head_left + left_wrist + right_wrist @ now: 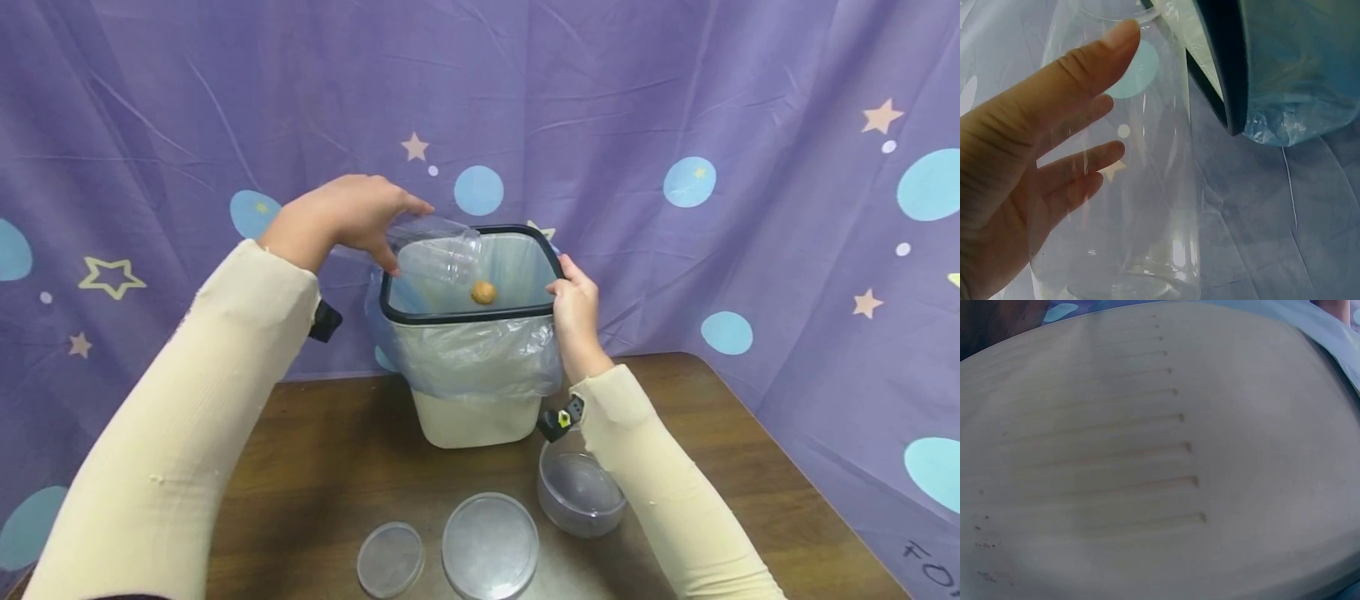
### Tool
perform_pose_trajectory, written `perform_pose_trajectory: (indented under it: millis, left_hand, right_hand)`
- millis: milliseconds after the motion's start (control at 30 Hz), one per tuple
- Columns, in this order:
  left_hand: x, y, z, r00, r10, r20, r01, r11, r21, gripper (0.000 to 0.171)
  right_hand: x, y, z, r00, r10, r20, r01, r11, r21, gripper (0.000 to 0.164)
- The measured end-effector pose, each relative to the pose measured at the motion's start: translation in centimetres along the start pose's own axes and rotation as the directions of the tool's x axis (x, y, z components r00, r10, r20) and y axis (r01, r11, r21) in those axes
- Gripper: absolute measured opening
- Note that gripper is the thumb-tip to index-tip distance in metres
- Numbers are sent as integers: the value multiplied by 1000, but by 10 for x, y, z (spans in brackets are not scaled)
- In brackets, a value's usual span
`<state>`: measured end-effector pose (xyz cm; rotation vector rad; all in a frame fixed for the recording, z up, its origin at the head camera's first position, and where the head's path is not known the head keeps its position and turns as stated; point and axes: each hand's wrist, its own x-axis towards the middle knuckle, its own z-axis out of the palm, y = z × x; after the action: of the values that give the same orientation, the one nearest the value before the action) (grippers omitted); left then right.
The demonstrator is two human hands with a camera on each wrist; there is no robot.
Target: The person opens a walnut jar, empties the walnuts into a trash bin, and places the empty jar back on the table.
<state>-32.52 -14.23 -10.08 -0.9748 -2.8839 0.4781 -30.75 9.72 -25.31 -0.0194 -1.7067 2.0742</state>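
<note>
My left hand (348, 217) grips a clear plastic jar (450, 250), tipped on its side with its mouth over the bin. In the left wrist view the thumb and fingers wrap round the jar (1154, 219), and the see-through body looks bare inside. A round, light-brown ball (483, 292) shows just inside the bin's opening, beyond the jar's mouth. With fingers and thumb over the black rim (472, 317), my right hand (577, 312) holds the pale waste bin (476, 421) at its right side. The bin's ridged wall (1260, 456) fills the right wrist view, which hides that hand.
A thin clear bag (487, 358) lines the bin and hangs over its outside. On the wooden table (315, 467) lie a small round lid (390, 560), a larger lid (490, 546) and a clear round tub (581, 496) beside my right forearm. A purple curtain (600, 108) hangs behind.
</note>
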Motion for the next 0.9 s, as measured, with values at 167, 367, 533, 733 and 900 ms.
perform_pose_trajectory:
  millis: [167,367,533,733,900]
  left_hand:
    - [1,0,-1,1000,-3,4,3,1000,8,92]
    - [0,-1,-4,995,-44,-92,49,998,49,92]
    - [-1,-1,-6,997,-70,-38,71,997,29,94]
    - [-2,-4,-4,994,-94,-58,94,996,3,95]
    - [-3,-5,0,997,-66,-26,67,997,43,94]
  right_hand:
    - [0,-1,1,1000,-3,-5,3,1000,-4,59]
    - [0,-1,0,1000,10,-3,-10,1000,-10,60]
    - [0,-1,1,1000,7,-10,-7,1000,-15,59]
    - [1,0,1,1000,15,-14,-15,1000,-18,59]
    - [1,2,2,1000,10,-10,-10,1000,-10,60]
